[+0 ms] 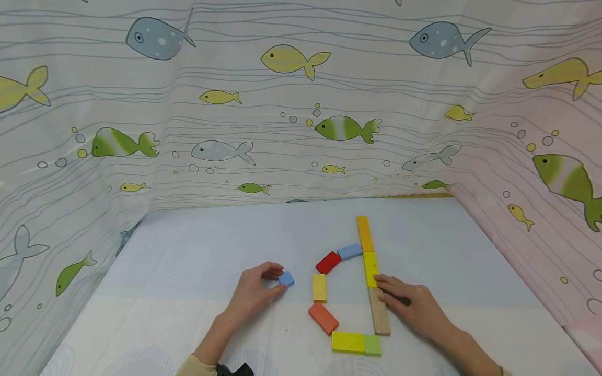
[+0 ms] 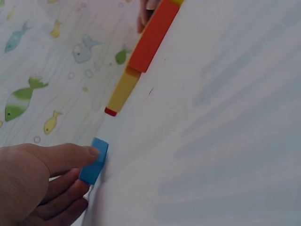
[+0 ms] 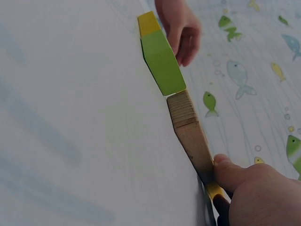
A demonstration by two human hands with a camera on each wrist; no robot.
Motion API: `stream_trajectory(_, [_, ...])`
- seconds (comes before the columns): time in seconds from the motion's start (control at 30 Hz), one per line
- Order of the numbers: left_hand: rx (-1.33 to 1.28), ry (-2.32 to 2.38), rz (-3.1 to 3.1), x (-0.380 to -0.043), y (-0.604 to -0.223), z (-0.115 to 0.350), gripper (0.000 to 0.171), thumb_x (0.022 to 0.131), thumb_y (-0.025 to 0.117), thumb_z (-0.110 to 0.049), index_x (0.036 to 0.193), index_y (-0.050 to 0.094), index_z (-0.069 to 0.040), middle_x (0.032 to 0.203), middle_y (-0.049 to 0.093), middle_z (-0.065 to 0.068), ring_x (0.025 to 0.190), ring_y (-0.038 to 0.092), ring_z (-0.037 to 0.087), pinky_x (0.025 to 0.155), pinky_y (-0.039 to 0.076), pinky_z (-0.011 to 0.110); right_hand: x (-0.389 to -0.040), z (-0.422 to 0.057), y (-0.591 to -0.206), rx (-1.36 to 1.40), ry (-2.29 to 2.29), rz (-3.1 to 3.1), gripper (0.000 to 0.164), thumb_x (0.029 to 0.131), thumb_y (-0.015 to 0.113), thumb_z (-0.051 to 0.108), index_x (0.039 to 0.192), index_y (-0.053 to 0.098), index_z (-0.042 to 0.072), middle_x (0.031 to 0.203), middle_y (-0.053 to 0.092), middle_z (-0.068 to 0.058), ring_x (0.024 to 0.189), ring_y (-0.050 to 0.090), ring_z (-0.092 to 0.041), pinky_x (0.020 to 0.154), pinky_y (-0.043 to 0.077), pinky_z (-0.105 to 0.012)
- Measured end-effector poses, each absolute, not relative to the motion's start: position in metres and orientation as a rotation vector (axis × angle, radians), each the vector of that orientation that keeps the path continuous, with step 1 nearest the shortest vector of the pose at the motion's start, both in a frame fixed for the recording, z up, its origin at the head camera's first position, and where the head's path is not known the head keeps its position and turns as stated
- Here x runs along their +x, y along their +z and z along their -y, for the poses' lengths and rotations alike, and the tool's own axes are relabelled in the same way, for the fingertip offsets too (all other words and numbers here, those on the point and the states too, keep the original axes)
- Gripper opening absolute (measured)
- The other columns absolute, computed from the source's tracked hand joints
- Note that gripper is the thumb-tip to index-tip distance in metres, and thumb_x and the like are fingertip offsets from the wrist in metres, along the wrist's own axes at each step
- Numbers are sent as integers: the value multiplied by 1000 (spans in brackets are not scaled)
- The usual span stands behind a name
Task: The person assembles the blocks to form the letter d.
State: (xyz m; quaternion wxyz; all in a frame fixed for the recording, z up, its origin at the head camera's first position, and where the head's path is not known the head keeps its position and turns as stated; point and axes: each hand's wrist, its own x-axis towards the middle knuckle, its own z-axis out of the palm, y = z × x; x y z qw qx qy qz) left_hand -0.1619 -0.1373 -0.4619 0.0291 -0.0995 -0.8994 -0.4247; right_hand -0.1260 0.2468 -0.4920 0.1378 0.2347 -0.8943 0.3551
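Note:
My left hand (image 1: 256, 287) pinches a small blue block (image 1: 286, 279) between thumb and fingers, left of the other blocks. My right hand (image 1: 414, 305) rests against a straight row, its fingertips at the yellow block (image 1: 370, 266) and its thumb at the plain wooden block (image 1: 379, 313). An orange-yellow block (image 1: 364, 232) forms that row's far end. Left of it, a curve runs through a blue block (image 1: 350, 251), a red block (image 1: 328, 262), a pale yellow block (image 1: 319, 288), an orange-red block (image 1: 323, 317), a bright yellow block (image 1: 348, 342) and a green block (image 1: 373, 345).
The blocks lie flat on a pale cloth-covered table (image 1: 211, 235). Fish-printed curtains (image 1: 291, 151) hang behind it and along both sides. A black object (image 1: 235, 371) shows at the left wrist.

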Motion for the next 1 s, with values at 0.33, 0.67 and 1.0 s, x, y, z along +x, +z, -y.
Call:
stream_trajectory(0.33, [-289,-1278,2784,-161,-463,135,35,77,86,-13,109,72,-16,99,74,-10,94,67,10,90,55,37,-127,-248,-493,670,1033,2607,36,89,76,25,123,73,16,128,68,8,121,63,-18,97,36,0])
stream_trajectory(0.67, [-274,-1258,2784,-161,-463,134,34,76,87,-14,107,72,-18,99,74,-10,94,67,10,91,55,38,-128,-249,-494,658,1032,2615,37,89,76,28,124,72,18,129,67,9,121,63,-17,97,36,0])
stream_trajectory(1.0, [-364,-1262,2753,-159,-461,130,39,77,85,-12,113,71,-15,101,74,-10,95,68,11,90,56,34,-127,-249,-493,627,1012,2667,37,90,74,32,125,72,21,130,66,14,123,62,-16,98,46,-11])
